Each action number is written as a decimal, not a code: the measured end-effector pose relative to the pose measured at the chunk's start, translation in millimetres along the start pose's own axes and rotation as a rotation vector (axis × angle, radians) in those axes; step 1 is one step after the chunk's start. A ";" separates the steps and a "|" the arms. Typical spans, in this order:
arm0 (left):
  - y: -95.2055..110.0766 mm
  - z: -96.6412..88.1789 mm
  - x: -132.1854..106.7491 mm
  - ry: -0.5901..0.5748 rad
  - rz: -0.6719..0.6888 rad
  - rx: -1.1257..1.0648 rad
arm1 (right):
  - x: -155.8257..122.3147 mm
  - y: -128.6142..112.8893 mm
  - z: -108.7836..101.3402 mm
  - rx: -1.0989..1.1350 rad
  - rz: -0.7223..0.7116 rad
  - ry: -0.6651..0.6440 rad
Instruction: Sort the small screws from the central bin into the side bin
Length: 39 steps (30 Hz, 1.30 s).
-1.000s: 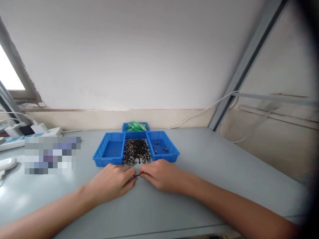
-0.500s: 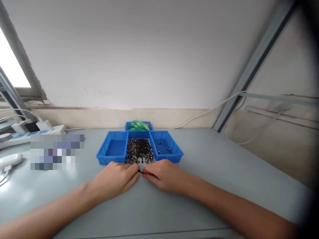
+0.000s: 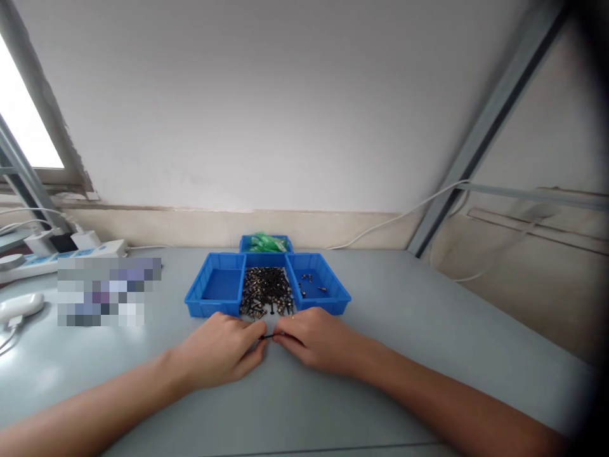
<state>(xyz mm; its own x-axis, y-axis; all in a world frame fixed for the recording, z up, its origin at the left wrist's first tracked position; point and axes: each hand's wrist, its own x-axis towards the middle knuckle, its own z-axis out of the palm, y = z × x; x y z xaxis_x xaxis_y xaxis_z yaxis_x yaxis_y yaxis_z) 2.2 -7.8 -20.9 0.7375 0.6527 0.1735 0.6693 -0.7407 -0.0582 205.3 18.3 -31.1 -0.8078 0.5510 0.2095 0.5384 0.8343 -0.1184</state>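
Note:
My left hand (image 3: 223, 353) and my right hand (image 3: 314, 338) rest on the grey table (image 3: 428, 355), fingertips meeting over a small dark screw (image 3: 268, 336) that both pinch. Just beyond them lies a pile of dark screws (image 3: 266, 297) between two blue trays. The left blue tray (image 3: 214, 289) holds nothing visible. The right blue tray (image 3: 318, 287) has a few small screws in it. A third blue tray (image 3: 264, 244) behind holds green pieces.
A white power strip (image 3: 57, 259) with plugs and a white object (image 3: 19, 307) sit at the far left. A white cable (image 3: 399, 216) runs along the wall to a slanted metal strut (image 3: 480, 146).
Both hands have stayed pinched together on the screw. The view has shifted slightly, so the trays and hands sit a little further right in the frame.

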 end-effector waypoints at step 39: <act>-0.5 -3.3 0.1 0.049 0.038 -0.026 | 1.4 -6.9 -6.5 0.232 0.086 -0.038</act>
<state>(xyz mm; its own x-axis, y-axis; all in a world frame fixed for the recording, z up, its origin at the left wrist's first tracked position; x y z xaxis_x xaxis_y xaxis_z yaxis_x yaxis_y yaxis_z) 1.7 -7.9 -17.6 0.7564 0.6161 0.2198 0.6381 -0.7689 -0.0404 202.0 13.2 -23.7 -0.7722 0.6167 0.1528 0.5396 0.7636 -0.3546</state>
